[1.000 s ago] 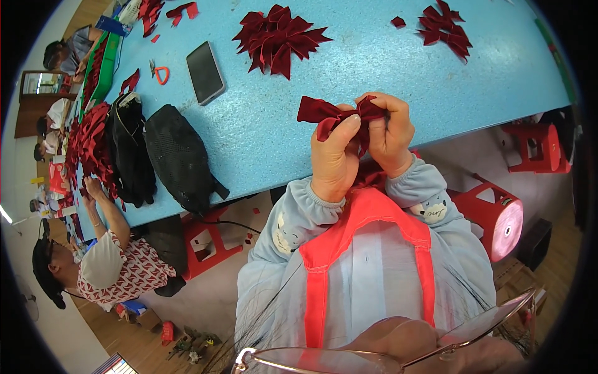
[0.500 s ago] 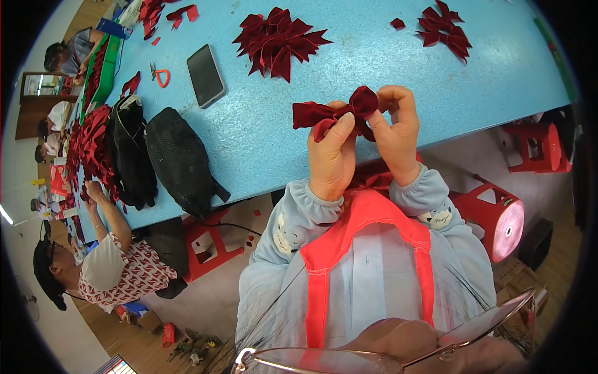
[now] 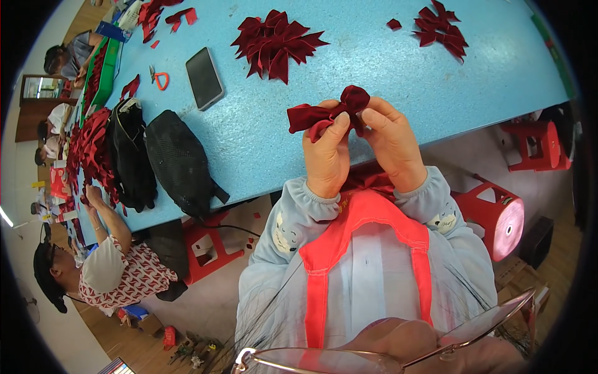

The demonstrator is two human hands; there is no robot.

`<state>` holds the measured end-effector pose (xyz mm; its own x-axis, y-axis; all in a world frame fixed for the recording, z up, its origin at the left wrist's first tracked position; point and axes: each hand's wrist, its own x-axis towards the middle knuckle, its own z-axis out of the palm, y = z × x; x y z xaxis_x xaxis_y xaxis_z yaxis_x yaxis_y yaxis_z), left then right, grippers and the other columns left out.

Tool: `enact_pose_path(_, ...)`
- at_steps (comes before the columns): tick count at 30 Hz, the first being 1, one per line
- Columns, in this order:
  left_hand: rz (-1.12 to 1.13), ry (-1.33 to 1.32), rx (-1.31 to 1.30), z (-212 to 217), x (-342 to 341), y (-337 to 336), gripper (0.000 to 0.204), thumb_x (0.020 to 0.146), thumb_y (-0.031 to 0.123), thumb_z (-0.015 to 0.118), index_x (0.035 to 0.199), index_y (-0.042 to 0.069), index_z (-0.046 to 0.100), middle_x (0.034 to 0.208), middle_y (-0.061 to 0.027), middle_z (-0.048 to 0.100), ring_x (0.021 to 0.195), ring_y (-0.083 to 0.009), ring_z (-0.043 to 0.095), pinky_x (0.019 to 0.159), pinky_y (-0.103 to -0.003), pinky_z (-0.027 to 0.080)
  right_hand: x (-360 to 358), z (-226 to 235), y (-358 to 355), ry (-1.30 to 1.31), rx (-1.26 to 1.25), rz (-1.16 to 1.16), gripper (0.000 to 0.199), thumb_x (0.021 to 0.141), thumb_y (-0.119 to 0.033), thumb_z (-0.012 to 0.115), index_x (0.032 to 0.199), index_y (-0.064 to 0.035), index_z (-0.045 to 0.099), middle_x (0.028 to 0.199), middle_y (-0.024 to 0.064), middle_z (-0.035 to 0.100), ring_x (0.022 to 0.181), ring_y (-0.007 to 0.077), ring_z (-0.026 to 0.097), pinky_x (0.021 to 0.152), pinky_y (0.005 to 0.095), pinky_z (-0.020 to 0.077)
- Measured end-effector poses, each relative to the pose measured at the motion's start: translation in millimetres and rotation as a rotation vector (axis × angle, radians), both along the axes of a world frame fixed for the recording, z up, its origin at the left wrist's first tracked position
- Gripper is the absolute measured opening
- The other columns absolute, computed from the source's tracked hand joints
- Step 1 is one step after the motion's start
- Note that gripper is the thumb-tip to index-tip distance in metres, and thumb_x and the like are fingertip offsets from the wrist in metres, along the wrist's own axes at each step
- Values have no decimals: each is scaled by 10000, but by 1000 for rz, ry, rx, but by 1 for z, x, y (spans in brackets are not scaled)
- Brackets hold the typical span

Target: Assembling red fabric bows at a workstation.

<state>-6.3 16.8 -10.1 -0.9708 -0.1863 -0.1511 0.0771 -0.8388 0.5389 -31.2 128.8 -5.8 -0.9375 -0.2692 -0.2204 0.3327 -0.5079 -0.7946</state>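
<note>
My left hand (image 3: 326, 154) and my right hand (image 3: 391, 141) are raised together over the near edge of a light blue table (image 3: 386, 68). Both pinch a dark red ribbon bow (image 3: 329, 113); its loop sticks up between my fingertips and a tail points left. A pile of finished dark red bows (image 3: 274, 40) lies on the table beyond my hands. A smaller pile of red bows (image 3: 441, 30) lies at the far right.
A dark phone (image 3: 204, 77) and orange-handled scissors (image 3: 159, 78) lie left of the bows. Two black bags (image 3: 162, 159) rest on the table's left part. A seated person (image 3: 106, 262) handles red ribbon at left. Red plastic stools (image 3: 498, 215) stand on my right.
My hands have lifted the bow a little farther from my chest, and the ribbon's loop now stands up between my fingertips instead of being covered by them.
</note>
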Motion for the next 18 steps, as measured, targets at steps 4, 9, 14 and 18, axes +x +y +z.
enact_pose_path(4, 9, -13, -136, -8, 1, -1, 264, 793, 1, 630, 1044, 36, 556, 943, -43, 595, 880, -142, 558, 808, -277, 430, -2, 6, 1, -88, -180, 16, 239, 824, -136, 604, 1035, -28, 573, 984, 29, 587, 878, 125, 524, 813, 273, 415)
enact_pose_path(9, -9, -19, -214, -11, 0, -2, 262, 795, 4, 627, 1044, 28, 552, 945, -50, 594, 876, -146, 557, 781, -275, 436, -8, -3, 10, -84, -266, 188, 234, 830, -138, 601, 1038, -42, 558, 1008, 47, 587, 919, 140, 528, 818, 288, 421)
enact_pose_path(14, -49, -40, -229, -15, -1, 2, 260, 791, 12, 628, 1038, 23, 550, 934, -48, 589, 858, -139, 552, 761, -269, 438, -7, -2, 1, -11, -184, 57, 196, 859, -172, 583, 1011, -52, 554, 996, 60, 585, 940, 156, 529, 839, 313, 424)
enact_pose_path(18, -76, -56, -139, -16, -1, -1, 243, 792, 18, 611, 1025, 26, 542, 938, -52, 586, 863, -153, 553, 771, -283, 440, -4, -16, -6, -63, -274, -47, 202, 880, -194, 565, 1019, -48, 550, 993, 66, 586, 943, 171, 532, 859, 324, 421)
